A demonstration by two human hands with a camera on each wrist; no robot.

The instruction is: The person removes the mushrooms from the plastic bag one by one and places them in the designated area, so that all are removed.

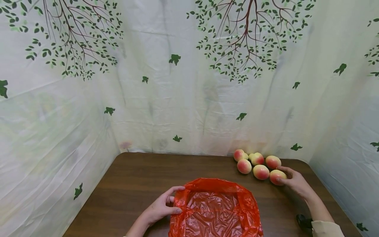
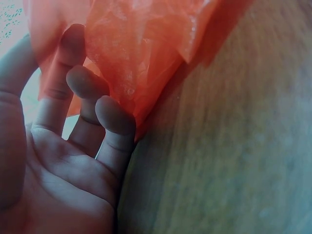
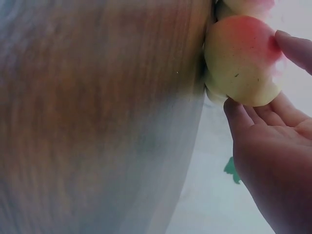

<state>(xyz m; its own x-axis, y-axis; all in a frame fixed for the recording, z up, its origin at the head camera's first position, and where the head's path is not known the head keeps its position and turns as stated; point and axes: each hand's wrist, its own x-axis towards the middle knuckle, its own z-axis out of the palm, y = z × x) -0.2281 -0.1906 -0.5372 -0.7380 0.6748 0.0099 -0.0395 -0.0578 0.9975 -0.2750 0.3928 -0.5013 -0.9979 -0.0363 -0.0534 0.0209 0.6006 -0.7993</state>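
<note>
A red plastic bag (image 1: pixel 214 210) stands with its mouth spread wide at the table's front middle. My left hand (image 1: pixel 161 205) holds the bag's left side, thumb and fingers spread along its rim. In the left wrist view, the fingers (image 2: pixel 73 63) bend against the thin red film (image 2: pixel 141 53). On the right, my right hand (image 1: pixel 296 184) grips the nearest right peach (image 1: pixel 277 177), yellow and pink-red, between thumb and fingers. The right wrist view shows this peach (image 3: pixel 243 61) with the thumb on one side and fingertips on the other. The peach appears to be on the table.
Several more peaches, including one at the front (image 1: pixel 261 172) and one at the back right (image 1: pixel 273 162), cluster near the back edge of the brown wooden table (image 1: pixel 133 177). A pale leaf-printed curtain (image 1: pixel 177 98) surrounds the table. A black strap (image 1: pixel 304 222) is on the right wrist.
</note>
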